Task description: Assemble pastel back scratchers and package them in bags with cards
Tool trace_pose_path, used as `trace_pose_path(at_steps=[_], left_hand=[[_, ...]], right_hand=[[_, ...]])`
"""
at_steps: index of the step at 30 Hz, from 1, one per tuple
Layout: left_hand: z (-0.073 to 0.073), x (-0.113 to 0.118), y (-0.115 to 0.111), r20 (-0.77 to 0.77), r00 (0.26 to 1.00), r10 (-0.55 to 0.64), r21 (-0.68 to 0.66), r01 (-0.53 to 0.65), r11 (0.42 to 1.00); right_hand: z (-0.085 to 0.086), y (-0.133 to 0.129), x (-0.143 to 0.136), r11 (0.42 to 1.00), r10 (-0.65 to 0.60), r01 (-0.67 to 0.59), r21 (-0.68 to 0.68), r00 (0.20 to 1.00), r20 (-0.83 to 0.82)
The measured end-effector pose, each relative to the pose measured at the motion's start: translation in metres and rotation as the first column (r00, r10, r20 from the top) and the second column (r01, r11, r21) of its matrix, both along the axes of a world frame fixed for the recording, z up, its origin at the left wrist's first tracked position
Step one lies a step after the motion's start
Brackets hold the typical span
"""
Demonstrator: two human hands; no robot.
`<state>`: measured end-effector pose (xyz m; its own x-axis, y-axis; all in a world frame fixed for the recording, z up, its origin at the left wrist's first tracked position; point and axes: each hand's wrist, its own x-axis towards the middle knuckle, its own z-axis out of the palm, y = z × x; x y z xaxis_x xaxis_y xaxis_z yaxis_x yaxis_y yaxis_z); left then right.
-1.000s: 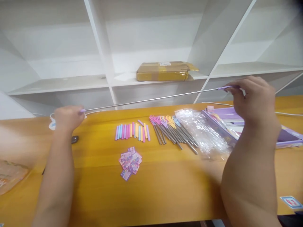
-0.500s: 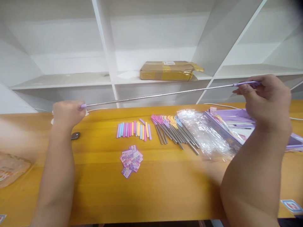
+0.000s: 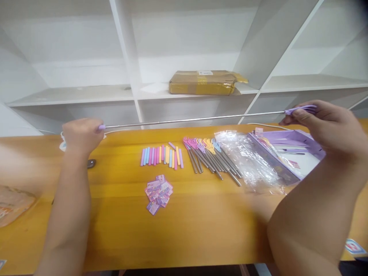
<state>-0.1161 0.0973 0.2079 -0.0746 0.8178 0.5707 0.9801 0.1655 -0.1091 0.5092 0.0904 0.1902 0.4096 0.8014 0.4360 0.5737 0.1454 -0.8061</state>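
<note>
A telescopic back scratcher (image 3: 184,120) is stretched out long between my hands above the table's back edge. My left hand (image 3: 83,135) is closed in a fist round its purple handle, of which only the tip shows. On the other side my right hand (image 3: 324,122) pinches the purple claw-shaped head. Below on the table lie more back scratchers (image 3: 214,159), fanned out with pink, purple, yellow and blue heads and short metal rods. Left of them sits a row of coloured handle sleeves (image 3: 161,156). Small printed cards (image 3: 159,193) form a pile nearer to me.
Clear plastic bags (image 3: 248,161) lie against a purple box (image 3: 310,143) on the right. A dark small object (image 3: 91,163) is beside my left forearm. White shelving stands behind, holding a taped cardboard box (image 3: 202,82). An orange-printed bag (image 3: 14,205) lies far left.
My right hand has moved slightly down and to the right, so the extended back scratcher is now closer to level. My left hand stays nearly in place, still gripping the handle.
</note>
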Motion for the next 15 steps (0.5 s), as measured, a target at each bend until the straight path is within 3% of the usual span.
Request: trace_pose_path(at_steps=[3,10,15], left_hand=[[0.001,0.003,-0.001,0.017,1.000,0.000,0.006,0.000,1.000],[0.005,0.017,-0.010,0.047,0.999,0.008,0.029,-0.009,1.000],[0.012,0.008,-0.017,0.028,0.999,0.047,0.069,-0.049,0.996]], right_hand=[[0.000,0.008,-0.004,0.999,-0.036,0.036,0.002,0.999,-0.012],[-0.003,0.036,-0.026,0.960,0.030,0.029,0.278,0.978,-0.207],[-0.001,0.041,-0.022,0.965,-0.003,0.048,0.258,0.985,-0.173]])
